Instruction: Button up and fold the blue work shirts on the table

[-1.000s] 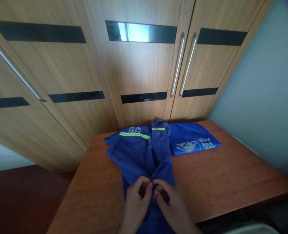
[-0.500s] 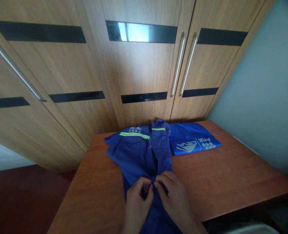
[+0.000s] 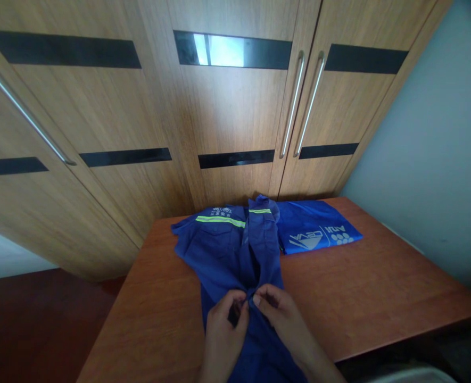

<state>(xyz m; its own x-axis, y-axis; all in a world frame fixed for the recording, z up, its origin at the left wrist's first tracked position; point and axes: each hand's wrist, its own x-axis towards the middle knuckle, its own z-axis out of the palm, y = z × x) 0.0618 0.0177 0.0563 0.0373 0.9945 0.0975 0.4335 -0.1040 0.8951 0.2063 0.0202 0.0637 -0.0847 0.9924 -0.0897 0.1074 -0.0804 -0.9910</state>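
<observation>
A navy work jacket [image 3: 219, 250] with yellow-green reflective strips lies front up on the table, its lower part stretching toward me. At its front opening my left hand [image 3: 228, 319] pinches one edge of the cloth between thumb and fingers. Close beside it, my right hand [image 3: 277, 314] pinches the other edge, the thumb and index fingertip almost meeting the left fingertips. Above the hands the two front panels gape apart. Whether a button lies between the fingertips is too small to make out.
A folded bright blue garment [image 3: 319, 226] with white printed logos lies at the back right of the wooden table [image 3: 363, 287], beside the jacket. Behind the table stands a wooden wardrobe [image 3: 235, 111] with metal handles. A pale wall [image 3: 427, 175] bounds the right side.
My right hand has shifted slightly, its thumb now higher and its fingers more bent at the cloth edge. The left hand stays pinched in nearly the same place.
</observation>
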